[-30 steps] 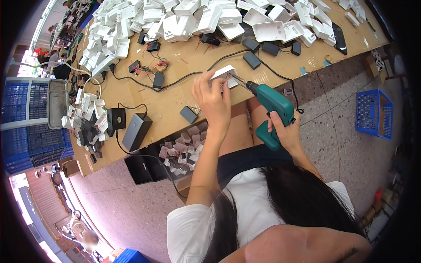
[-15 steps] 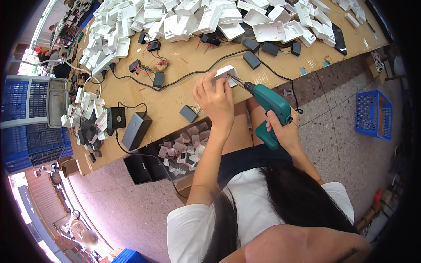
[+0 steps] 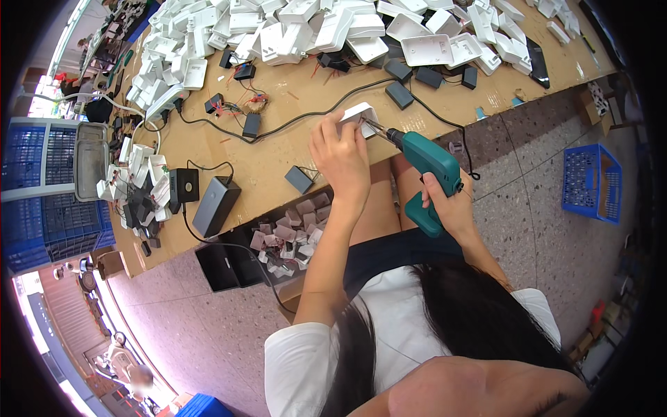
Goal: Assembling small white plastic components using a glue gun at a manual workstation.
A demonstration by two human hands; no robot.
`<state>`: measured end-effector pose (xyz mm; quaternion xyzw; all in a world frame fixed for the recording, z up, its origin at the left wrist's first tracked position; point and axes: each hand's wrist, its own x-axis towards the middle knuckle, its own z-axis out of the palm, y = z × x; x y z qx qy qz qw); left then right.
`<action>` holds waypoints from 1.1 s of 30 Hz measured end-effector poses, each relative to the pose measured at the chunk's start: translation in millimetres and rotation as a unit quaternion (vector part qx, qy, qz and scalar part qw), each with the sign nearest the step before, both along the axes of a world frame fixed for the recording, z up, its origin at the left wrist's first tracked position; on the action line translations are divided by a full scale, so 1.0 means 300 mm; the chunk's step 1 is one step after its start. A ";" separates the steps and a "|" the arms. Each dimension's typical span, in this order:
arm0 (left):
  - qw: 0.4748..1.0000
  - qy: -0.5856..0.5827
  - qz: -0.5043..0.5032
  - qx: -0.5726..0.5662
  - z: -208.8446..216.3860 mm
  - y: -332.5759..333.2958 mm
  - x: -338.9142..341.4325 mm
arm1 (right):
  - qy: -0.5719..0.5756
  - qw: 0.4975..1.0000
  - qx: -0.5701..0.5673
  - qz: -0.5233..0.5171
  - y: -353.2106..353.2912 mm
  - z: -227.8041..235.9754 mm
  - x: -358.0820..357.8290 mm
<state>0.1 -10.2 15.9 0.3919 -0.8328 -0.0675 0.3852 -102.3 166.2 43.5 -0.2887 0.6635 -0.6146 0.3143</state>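
Observation:
A white plastic housing [image 3: 360, 113] is held over the table's near edge by my left hand [image 3: 340, 156], whose fingers curl round its left side. My right hand [image 3: 448, 205] is closed on the handle of a green pistol-shaped electric screwdriver [image 3: 431, 158]. The tool's thin metal tip points up and left, reaching into the housing. Where exactly the tip touches is too small to tell. Below and left of my left hand lies a small dark grey box with a wire [image 3: 299, 180]. More such dark boxes [image 3: 399, 96] lie beyond the housing.
White plastic housings [image 3: 285, 43] are heaped along the table's far side. A black cable [image 3: 299, 119] crosses the cardboard-covered tabletop [image 3: 278, 149]. A black power brick [image 3: 217, 206] stands at left. Under the edge is a bin of small parts [image 3: 295, 233]. A blue crate [image 3: 591, 182] stands on the floor.

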 end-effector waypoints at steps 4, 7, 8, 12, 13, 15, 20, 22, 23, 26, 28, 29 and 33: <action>1.000 -0.008 0.001 0.001 0.008 0.003 0.000 | -0.007 1.000 0.005 -0.002 -0.003 0.006 0.001; 1.000 -0.016 0.002 0.006 0.014 0.002 -0.003 | -0.004 1.000 0.012 0.000 -0.004 0.017 0.004; 1.000 -0.019 0.004 0.003 0.015 0.002 -0.004 | 0.000 1.000 0.013 0.004 -0.005 0.021 0.005; 1.000 -0.028 0.007 -0.001 0.018 0.001 -0.007 | 0.000 1.000 0.021 0.005 -0.008 0.033 0.008; 1.000 -0.028 0.007 -0.001 0.019 0.001 -0.007 | -0.007 1.000 0.026 0.004 -0.009 0.034 0.009; 1.000 -0.029 0.005 0.000 0.020 0.002 -0.006 | -0.015 0.999 0.031 0.003 -0.009 0.036 0.012; 0.999 -0.037 0.006 0.004 0.020 0.001 -0.006 | -0.028 0.999 0.025 0.003 -0.008 0.034 0.012; 0.999 -0.038 0.006 0.002 0.020 0.001 -0.006 | -0.024 0.999 0.037 0.003 -0.005 0.031 0.010; 0.999 -0.039 0.007 0.006 0.020 0.000 -0.006 | -0.022 0.999 0.042 0.006 -0.004 0.029 0.010; 0.999 -0.038 0.006 0.008 0.018 0.001 -0.006 | -0.029 0.999 0.034 -0.001 -0.005 0.020 0.014; 0.999 -0.036 0.005 0.008 0.017 -0.001 -0.006 | -0.027 0.999 0.028 -0.004 -0.005 0.016 0.019; 0.999 -0.034 0.004 0.008 0.017 -0.002 -0.006 | -0.025 0.999 0.022 -0.006 -0.004 0.015 0.021; 0.999 -0.032 0.000 0.007 0.017 -0.004 -0.005 | -0.022 0.999 0.030 0.005 -0.001 0.013 0.020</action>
